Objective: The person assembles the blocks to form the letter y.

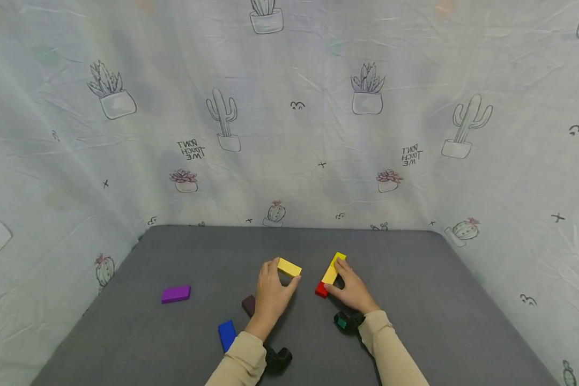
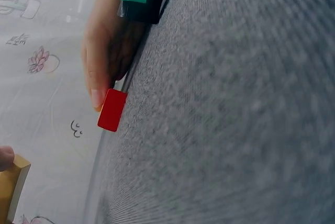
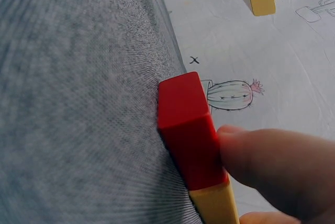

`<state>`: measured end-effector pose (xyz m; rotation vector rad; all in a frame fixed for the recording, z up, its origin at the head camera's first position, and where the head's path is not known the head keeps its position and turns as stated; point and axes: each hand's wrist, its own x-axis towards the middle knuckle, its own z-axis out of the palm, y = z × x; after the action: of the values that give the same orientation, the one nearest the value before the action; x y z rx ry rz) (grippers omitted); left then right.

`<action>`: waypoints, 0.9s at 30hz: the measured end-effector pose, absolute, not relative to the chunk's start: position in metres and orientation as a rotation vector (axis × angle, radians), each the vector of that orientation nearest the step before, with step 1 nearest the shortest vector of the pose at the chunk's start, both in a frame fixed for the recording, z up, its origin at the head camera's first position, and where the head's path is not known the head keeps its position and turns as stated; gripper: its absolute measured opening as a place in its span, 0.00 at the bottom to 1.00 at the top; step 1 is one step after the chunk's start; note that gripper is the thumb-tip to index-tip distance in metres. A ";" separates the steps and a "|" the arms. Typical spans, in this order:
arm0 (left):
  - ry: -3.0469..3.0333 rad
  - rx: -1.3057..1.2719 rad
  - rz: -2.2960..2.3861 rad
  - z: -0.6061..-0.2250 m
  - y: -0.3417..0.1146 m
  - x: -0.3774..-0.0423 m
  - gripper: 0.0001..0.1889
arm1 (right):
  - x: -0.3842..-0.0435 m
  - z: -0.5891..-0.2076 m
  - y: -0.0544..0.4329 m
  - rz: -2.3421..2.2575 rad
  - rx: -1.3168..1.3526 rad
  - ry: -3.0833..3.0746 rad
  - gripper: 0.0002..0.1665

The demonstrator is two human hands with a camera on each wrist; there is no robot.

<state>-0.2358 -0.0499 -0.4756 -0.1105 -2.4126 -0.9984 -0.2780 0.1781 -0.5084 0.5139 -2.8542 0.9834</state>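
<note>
Red block (image 1: 321,290): every view; purple block (image 1: 176,295): head only.

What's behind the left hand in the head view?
A dark brown block, partly visible; the left hand hides the rest of it and whatever else may lie there.

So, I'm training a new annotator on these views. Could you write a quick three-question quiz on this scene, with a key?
1. True or false: the purple block lies apart from the blue block.

2. Which block does the left hand hold above the table?
A. purple block
B. blue block
C. yellow block

3. Fill in the blank: the right hand touches the ____ with its thumb, as its wrist view shows.

Key:
1. True
2. C
3. red block
</note>
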 end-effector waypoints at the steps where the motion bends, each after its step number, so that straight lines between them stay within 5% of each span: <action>1: -2.412 -0.112 -1.002 -0.476 -0.049 -0.236 0.35 | -0.278 -0.508 0.178 0.983 0.515 -2.855 0.48; 27: -2.510 0.016 -1.147 -0.490 -0.012 -0.241 0.35 | -0.277 -0.510 0.176 0.976 0.493 -2.852 0.48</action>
<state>-0.2410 -0.0119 -0.4902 0.0163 -2.5104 -1.1470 -0.2771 0.1761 -0.5105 0.4928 -2.8522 0.9762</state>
